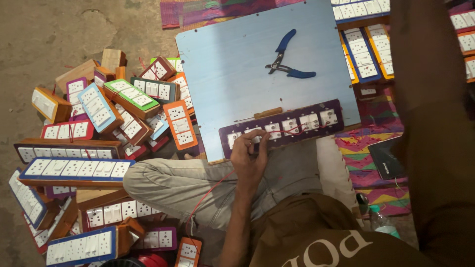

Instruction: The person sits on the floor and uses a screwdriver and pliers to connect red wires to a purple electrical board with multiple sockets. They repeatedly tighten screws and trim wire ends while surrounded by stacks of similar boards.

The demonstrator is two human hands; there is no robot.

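Observation:
A light blue board point(237, 64) rests across my crossed legs. Along its near edge lies a long purple switch panel point(336, 129) with several white switches and sockets. My left hand point(250, 157) sits on the panel's left part, fingers bent and pinched on a thin red wire point(213, 189). The wire runs along the panel and trails down beside my forearm. A screwdriver with a wooden handle point(266, 113) lies just behind the panel. Blue-handled pliers point(288, 60) lie farther back on the board. My right hand is not visible; a dark blurred shape point(435, 123) fills the right side.
A heap of wooden switch boxes point(99, 113) with coloured faceplates covers the floor at left. More panels point(366, 49) are stacked at the top right. A dark flat case point(388, 159) and a plastic bottle point(382, 220) lie on the patterned mat at right.

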